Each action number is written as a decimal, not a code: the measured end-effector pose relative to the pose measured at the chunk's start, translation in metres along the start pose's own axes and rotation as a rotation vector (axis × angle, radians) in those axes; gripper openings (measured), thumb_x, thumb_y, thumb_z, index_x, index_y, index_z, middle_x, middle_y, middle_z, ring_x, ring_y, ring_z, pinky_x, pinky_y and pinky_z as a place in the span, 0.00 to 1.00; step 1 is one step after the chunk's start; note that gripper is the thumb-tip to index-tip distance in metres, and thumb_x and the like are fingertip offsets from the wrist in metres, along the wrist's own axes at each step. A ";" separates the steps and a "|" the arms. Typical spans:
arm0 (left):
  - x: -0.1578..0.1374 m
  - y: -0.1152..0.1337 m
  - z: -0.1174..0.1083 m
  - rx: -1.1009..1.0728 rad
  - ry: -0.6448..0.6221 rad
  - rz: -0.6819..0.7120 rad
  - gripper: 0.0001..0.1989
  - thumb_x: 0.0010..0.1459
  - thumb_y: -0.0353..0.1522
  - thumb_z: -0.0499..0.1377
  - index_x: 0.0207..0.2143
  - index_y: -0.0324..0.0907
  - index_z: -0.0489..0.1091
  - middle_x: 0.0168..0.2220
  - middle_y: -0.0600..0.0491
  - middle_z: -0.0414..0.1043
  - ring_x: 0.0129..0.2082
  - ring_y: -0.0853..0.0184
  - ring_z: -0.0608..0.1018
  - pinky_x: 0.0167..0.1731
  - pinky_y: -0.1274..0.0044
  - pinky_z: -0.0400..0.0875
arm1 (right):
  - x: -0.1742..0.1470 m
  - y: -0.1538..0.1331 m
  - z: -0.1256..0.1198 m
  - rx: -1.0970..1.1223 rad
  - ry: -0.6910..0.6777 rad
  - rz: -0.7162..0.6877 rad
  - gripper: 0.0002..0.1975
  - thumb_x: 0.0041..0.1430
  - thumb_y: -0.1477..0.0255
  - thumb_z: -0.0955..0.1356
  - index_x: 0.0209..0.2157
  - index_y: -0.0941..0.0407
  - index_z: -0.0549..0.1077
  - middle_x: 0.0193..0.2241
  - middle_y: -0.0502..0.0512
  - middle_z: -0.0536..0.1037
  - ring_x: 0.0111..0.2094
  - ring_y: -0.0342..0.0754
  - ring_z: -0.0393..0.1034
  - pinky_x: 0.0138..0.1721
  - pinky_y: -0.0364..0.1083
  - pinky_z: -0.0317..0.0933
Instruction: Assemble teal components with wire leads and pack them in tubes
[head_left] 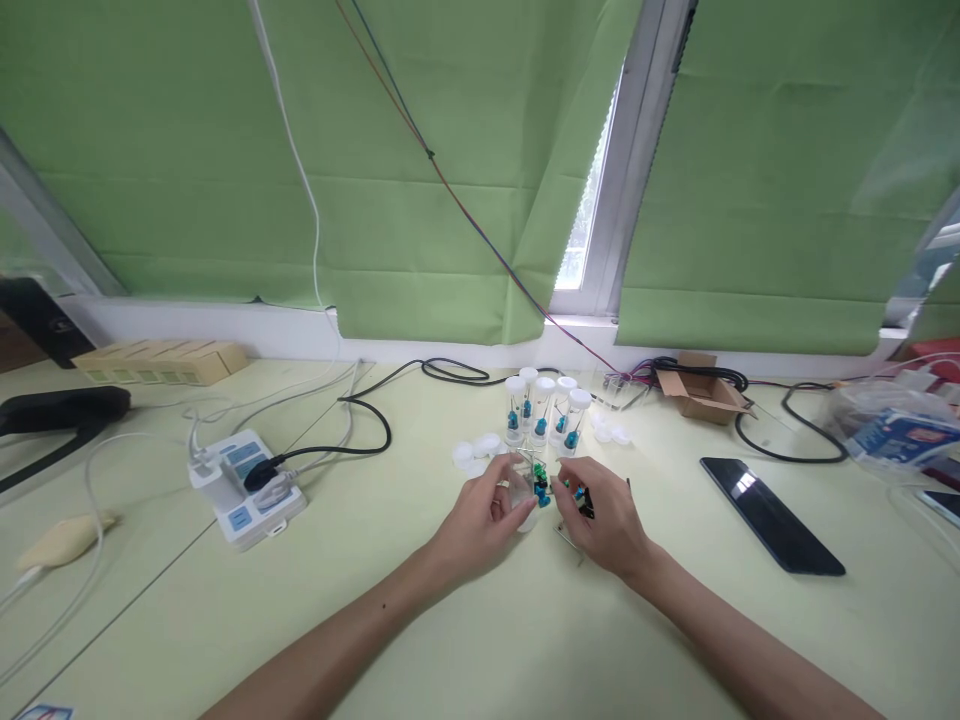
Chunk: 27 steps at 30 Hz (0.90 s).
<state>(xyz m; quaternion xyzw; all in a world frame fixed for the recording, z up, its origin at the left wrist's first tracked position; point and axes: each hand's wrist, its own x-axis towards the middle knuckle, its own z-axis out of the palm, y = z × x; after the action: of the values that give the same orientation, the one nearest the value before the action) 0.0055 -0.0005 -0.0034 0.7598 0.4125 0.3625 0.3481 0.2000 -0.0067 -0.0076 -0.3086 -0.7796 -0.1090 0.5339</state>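
My left hand is closed around a clear plastic vial, whose top has no lid on it. Opposite it, my right hand has its fingertips pinched together; what they hold is too small or hidden to make out. Between the hands lies a small pile of teal, green and black parts, partly covered by my fingers. Just behind stand several capped clear vials, each with a white lid and a teal piece inside. Loose white lids lie left of them.
A white power strip with plugs and cables sits to the left. At right are a black phone, an open cardboard box and a plastic bag with a blue packet. More white discs lie right of the vials.
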 end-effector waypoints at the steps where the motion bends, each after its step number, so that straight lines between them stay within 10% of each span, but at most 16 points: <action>1: 0.001 -0.001 0.000 -0.020 0.019 -0.010 0.21 0.60 0.41 0.56 0.53 0.46 0.60 0.33 0.55 0.71 0.20 0.73 0.67 0.21 0.80 0.63 | 0.001 0.002 0.000 -0.028 -0.028 0.030 0.14 0.62 0.79 0.65 0.49 0.56 0.63 0.30 0.54 0.74 0.28 0.47 0.68 0.30 0.47 0.63; 14: 0.007 -0.006 -0.003 0.091 0.124 -0.058 0.16 0.59 0.42 0.58 0.45 0.43 0.65 0.22 0.60 0.64 0.22 0.71 0.68 0.22 0.80 0.63 | 0.000 0.012 0.001 -0.140 -0.394 0.159 0.06 0.65 0.77 0.62 0.42 0.57 0.69 0.32 0.57 0.73 0.33 0.51 0.67 0.36 0.50 0.62; 27: 0.005 -0.005 -0.003 0.074 0.210 0.036 0.30 0.57 0.38 0.59 0.59 0.48 0.50 0.49 0.48 0.65 0.22 0.76 0.69 0.20 0.81 0.65 | -0.001 0.003 0.003 -0.148 -0.561 0.174 0.09 0.61 0.75 0.67 0.44 0.57 0.69 0.35 0.58 0.73 0.37 0.54 0.68 0.40 0.52 0.64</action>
<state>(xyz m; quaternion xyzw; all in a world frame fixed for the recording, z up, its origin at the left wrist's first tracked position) 0.0033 0.0067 -0.0053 0.7372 0.4461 0.4308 0.2682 0.2000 -0.0027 -0.0099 -0.4301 -0.8573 -0.0298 0.2813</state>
